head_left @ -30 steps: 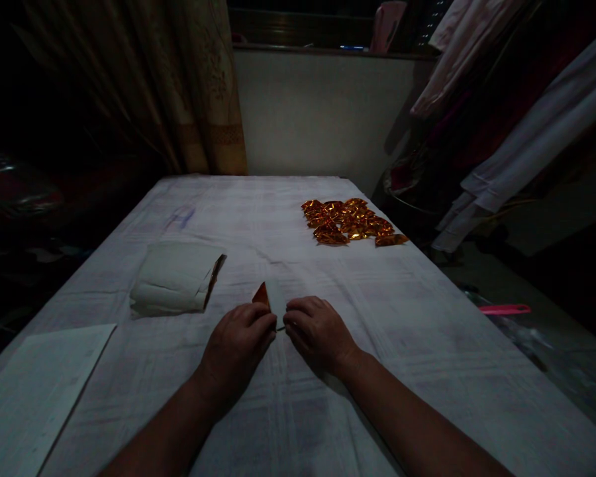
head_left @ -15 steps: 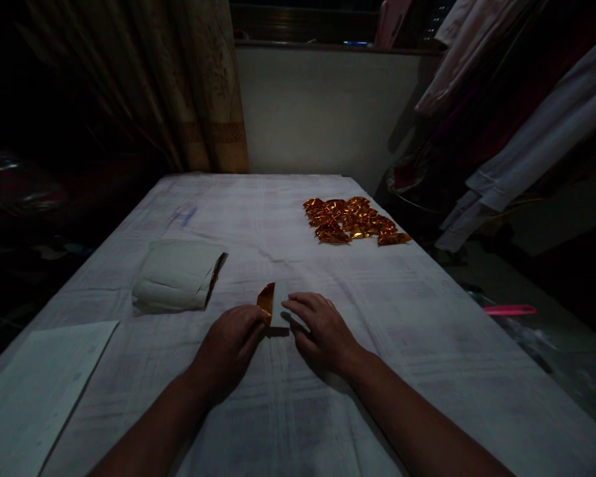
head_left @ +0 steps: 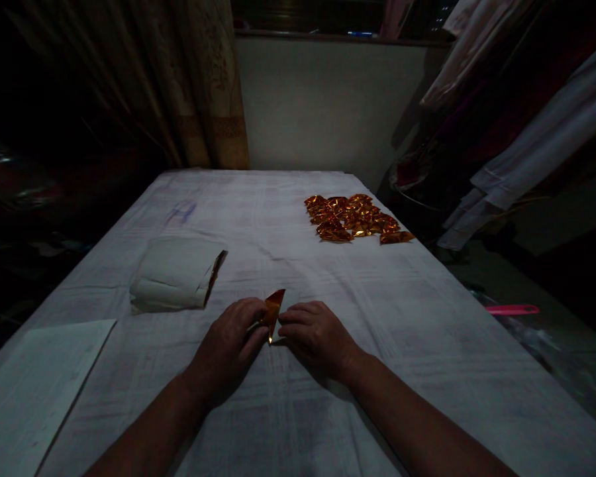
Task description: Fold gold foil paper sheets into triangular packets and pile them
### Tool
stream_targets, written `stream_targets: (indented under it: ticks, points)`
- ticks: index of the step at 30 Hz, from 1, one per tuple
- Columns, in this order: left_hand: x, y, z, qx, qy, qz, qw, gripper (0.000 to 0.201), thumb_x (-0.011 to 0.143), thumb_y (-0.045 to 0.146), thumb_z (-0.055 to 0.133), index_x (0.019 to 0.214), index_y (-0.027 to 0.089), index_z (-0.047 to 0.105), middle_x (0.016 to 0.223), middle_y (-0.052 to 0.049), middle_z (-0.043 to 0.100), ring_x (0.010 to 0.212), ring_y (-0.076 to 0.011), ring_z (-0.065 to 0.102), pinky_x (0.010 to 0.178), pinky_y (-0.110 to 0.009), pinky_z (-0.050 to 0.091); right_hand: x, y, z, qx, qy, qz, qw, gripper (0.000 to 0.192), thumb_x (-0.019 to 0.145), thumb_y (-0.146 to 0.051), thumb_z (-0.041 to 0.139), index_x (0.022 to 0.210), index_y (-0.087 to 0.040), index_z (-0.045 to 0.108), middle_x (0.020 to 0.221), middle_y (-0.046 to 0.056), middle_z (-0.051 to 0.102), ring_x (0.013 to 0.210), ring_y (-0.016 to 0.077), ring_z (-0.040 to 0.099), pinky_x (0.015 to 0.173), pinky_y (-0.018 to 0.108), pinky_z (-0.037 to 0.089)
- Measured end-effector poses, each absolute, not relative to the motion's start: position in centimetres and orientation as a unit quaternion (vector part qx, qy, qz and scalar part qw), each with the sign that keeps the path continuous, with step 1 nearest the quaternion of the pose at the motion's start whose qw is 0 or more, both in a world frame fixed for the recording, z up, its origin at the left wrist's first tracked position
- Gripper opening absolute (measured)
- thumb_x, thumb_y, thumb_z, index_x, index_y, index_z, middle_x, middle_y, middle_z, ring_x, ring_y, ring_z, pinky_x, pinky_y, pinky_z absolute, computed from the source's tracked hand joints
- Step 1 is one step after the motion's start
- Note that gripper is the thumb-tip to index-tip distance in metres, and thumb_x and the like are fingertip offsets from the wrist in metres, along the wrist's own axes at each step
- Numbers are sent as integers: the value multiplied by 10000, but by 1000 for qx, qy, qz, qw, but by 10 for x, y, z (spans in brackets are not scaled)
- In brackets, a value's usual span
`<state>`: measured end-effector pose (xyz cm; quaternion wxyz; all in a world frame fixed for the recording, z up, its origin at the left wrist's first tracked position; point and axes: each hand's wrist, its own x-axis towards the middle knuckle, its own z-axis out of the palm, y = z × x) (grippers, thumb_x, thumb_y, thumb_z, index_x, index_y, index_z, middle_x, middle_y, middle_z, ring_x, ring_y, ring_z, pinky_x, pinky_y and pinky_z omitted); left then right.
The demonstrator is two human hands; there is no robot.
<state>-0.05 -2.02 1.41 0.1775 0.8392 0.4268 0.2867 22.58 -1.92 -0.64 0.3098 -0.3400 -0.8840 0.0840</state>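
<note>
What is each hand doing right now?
Left hand: closed, pinching the gold foil paper.
Right hand: fingers curled, pressing the same paper's white side.

A dim room in a home, by the look of it: a patterned curtain (head_left: 198, 86) hangs at the back left beside a plain white wall (head_left: 322, 106). Clothes (head_left: 526, 132) hang in a row down the right side, pale shirts among darker things. In the middle, a tabletop (head_left: 427, 318) under a white checked cloth, lit from above while everything around it sits in shadow.
</note>
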Motion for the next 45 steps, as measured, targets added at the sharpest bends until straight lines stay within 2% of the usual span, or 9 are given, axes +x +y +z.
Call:
stream_targets:
  ticks: [6, 12, 16, 21, 27, 30, 34, 40, 45]
  points:
    - [-1, -17, 10, 873, 380, 273, 136, 162, 981, 227, 545, 1028, 232, 700, 1063, -62, 716, 996, -213, 658, 896, -398, 541, 227, -20, -4, -334, -889, 99, 296, 138, 891, -143, 636, 945, -244, 713, 1092, 56, 766, 1007, 210, 709, 855, 348, 518]
    - [-10, -15, 7, 901, 356, 223, 106, 241, 960, 269, 593, 1177, 288, 698, 1370, -66, 632, 1291, -294, 541, 1101, -540, 414, 235, -22, 0, -349, -886, 121, 281, 261, 817, -94, 578, 989, -242, 706, 1157, 67, 734, 1144, 239, 655, 994, 406, 497]
    - [-7, -14, 10, 899, 373, 206, 100, 244, 973, 248, 585, 1179, 317, 694, 1206, -38, 691, 1130, -246, 613, 1107, -568, 357, 235, -25, 7, -368, -879, 120, 278, 269, 809, -123, 575, 1032, -214, 695, 1209, 102, 700, 1139, 262, 633, 976, 437, 488]
    - [6, -17, 11, 877, 407, 227, 118, 142, 954, 275, 620, 1076, 240, 683, 939, -33, 680, 906, -225, 617, 931, -457, 470, 220, -32, 8, -388, -869, 95, 291, 210, 854, -266, 656, 1052, -202, 687, 1054, 97, 715, 957, 248, 628, 822, 397, 498]
    - [7, -17, 8, 830, 454, 288, 149, 72, 967, 244, 539, 935, 214, 596, 913, -41, 678, 872, -218, 626, 808, -374, 512, 211, -29, 0, -410, -878, 71, 236, 187, 869, -240, 708, 1056, -228, 713, 1031, 64, 721, 893, 217, 612, 771, 354, 465]
    - [1, -10, 0, 827, 458, 309, 107, 171, 981, 235, 488, 1097, 213, 612, 1077, -77, 703, 1032, -244, 636, 918, -421, 515, 212, -26, 1, -416, -882, 67, 211, 152, 874, -250, 723, 1025, -234, 730, 1023, 53, 724, 901, 211, 610, 781, 345, 454]
    - [-4, -1, -10, 852, 454, 257, 44, 427, 990, 201, 441, 1413, 214, 503, 1362, -98, 649, 1313, -285, 533, 1109, -525, 397, 213, -27, 8, -429, -883, 64, 181, 144, 885, -289, 723, 1005, -211, 739, 1031, 66, 721, 922, 219, 609, 799, 352, 452]
    - [-2, -3, -6, 876, 431, 209, 53, 352, 981, 136, 467, 1253, 266, 648, 1301, -49, 700, 1219, -257, 588, 1139, -568, 307, 213, -31, 13, -461, -871, 47, 162, 263, 848, -390, 777, 1026, -202, 729, 1044, 82, 720, 945, 238, 612, 798, 358, 459]
    - [1, -7, 4, 875, 432, 213, 53, 248, 1019, 192, 462, 1166, 239, 656, 1174, -40, 742, 1159, -244, 598, 1140, -532, 302, 210, -30, 7, -470, -869, 0, 153, 145, 883, -298, 744, 984, -193, 740, 1008, 79, 727, 913, 227, 616, 774, 343, 461]
